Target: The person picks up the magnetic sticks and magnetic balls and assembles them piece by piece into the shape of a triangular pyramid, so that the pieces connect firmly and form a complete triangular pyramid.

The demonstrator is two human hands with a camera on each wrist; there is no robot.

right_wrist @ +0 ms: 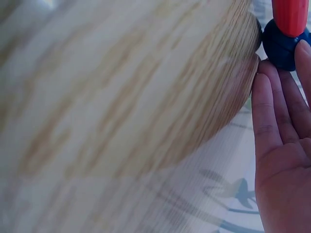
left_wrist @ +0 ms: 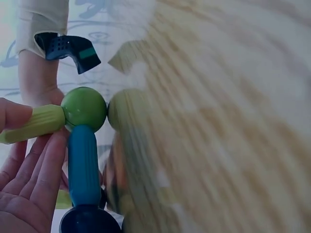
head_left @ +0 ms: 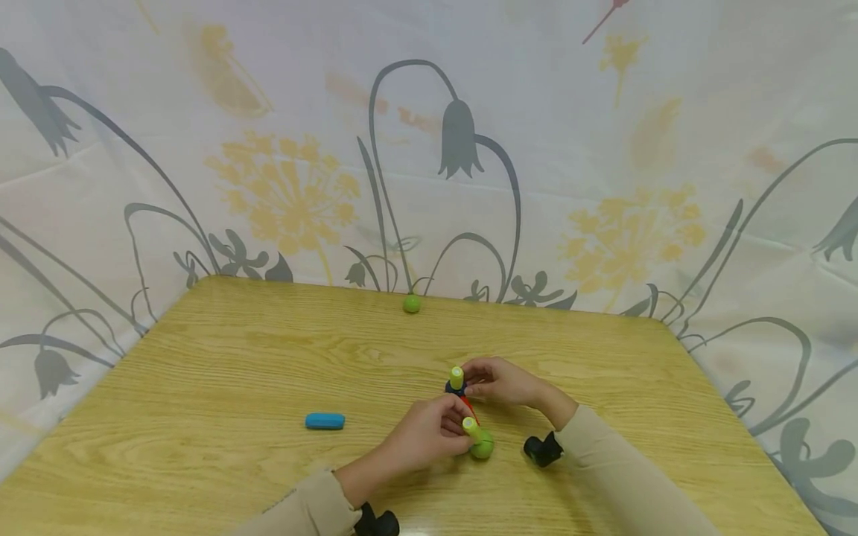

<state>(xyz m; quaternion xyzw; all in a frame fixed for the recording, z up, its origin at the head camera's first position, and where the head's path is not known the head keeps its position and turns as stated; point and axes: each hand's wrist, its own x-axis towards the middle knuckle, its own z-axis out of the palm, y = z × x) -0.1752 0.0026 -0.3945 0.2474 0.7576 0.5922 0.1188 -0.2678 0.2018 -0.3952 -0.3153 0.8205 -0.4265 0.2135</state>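
Observation:
My left hand (head_left: 429, 432) pinches a ribbed yellow-green rod (left_wrist: 41, 122) between thumb and fingers; its end meets a green ball (left_wrist: 85, 108). From that ball a blue rod (left_wrist: 83, 165) runs to a dark blue ball (left_wrist: 90, 222) at the bottom of the left wrist view. Across from it, my right hand (head_left: 499, 381) holds a dark blue ball (right_wrist: 282, 46) between thumb and fingertips. A red rod (right_wrist: 290, 17) is joined to that ball. Another yellow-green rod (head_left: 456, 377) stands up from the dark blue ball by the right fingers.
A loose blue rod (head_left: 325, 421) lies on the wooden table (head_left: 221, 357) to the left. Near the table's back edge sits another green ball (head_left: 412, 303). Black wrist cameras (head_left: 543, 450) hang at both sleeves. A patterned cloth (head_left: 429, 149) rises behind the table.

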